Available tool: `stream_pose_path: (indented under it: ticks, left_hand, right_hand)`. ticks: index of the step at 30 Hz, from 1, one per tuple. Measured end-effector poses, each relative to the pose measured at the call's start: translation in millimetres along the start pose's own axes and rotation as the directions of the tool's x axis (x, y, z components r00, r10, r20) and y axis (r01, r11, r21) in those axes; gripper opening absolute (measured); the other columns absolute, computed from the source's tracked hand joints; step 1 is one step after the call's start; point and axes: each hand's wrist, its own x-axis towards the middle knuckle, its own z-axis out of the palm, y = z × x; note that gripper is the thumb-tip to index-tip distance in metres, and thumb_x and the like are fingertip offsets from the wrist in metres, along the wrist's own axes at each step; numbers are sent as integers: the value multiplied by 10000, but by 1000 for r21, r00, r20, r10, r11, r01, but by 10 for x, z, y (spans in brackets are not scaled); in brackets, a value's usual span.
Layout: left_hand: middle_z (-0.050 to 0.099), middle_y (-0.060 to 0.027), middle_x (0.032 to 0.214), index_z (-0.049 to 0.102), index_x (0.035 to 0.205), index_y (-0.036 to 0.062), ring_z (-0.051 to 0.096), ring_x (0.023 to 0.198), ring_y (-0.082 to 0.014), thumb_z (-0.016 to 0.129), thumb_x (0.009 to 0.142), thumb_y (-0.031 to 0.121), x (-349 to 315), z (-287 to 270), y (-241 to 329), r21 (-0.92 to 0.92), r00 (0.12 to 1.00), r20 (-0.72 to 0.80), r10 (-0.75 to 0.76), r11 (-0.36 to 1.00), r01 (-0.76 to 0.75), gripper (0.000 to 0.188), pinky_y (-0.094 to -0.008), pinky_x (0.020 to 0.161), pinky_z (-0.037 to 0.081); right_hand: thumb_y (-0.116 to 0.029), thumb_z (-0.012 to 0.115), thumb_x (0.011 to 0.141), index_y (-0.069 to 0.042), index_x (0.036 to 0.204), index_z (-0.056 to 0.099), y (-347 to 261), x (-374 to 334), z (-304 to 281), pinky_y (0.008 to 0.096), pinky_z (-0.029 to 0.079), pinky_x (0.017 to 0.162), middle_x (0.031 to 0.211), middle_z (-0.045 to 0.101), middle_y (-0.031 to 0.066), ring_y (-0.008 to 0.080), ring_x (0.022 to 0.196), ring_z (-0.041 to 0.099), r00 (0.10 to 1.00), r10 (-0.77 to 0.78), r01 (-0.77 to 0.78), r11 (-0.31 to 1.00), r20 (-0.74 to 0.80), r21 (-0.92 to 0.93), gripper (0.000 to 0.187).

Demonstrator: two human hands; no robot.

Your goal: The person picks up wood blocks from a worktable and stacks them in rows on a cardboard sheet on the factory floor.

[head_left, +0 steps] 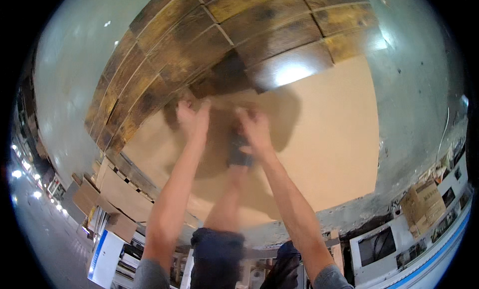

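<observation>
Both my hands hover over a large tan board or sheet (334, 139), close to the near edge of rows of glossy brown-and-yellow mottled rectangular panels (279, 27). My left hand (193, 118) is near a shadowed gap in those rows; thumb and fingers look apart, with nothing visible between them. To its right, my right hand (255, 129) has bent fingers and a spread thumb, and no held thing shows. Motion blurs both hands, and whether the fingertips touch the sheet is unclear. A dark shoe (240, 154) on my foot stands on the sheet beneath the right hand.
Grey floor (414, 94) surrounds the sheet. Cardboard pieces (119, 189) lean at the lower left beside a white-and-blue box (106, 256). At the lower right, a cardboard box (423, 206) sits on a white frame (379, 249) with dark openings.
</observation>
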Motion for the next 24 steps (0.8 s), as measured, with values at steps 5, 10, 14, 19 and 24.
stream_pose_path:
  ticks: [5,10,14,19,24]
  left_hand:
    - [528,-153,1337,496,1423,49,491,1213,-345,855,725,216,-699,37,993,231,520,246,818,472,-851,803,-481,1022,389]
    - [504,-162,1329,499,1419,39,466,1233,-357,849,689,252,-660,640,1459,290,513,384,768,427,-856,837,-509,1057,344]
    - [552,-173,1244,608,1318,20,516,1178,-351,838,686,208,-600,548,1433,91,494,313,811,492,-866,698,-451,1026,423]
    - [559,-178,1255,603,1348,24,542,1161,-346,845,685,169,-598,-134,783,224,591,240,770,548,-806,720,-448,1003,457]
    - [535,-194,1304,576,1362,1,514,1182,-370,829,743,193,-189,-361,40,422,715,310,626,584,-694,696,-457,1034,433]
  right_hand:
    - [-190,640,964,48,1240,621,311,-421,-151,269,521,652,873,682,72,128,748,627,997,-54,66,959,-52,275,365]
    - [-172,590,997,64,1281,594,795,-671,-336,308,544,789,1044,705,123,166,888,655,998,-45,54,970,-40,236,369]
    - [-146,583,1002,58,1283,595,774,-885,-513,272,512,756,998,702,78,129,880,627,995,4,18,978,-103,209,348]
    - [-143,592,993,48,1240,618,708,-1093,-682,264,480,704,951,678,50,99,813,579,992,-63,72,994,-106,81,314]
    - [-154,599,978,31,1221,638,1014,-1002,-363,302,514,769,1005,699,70,134,877,618,986,-167,169,980,-25,103,308]
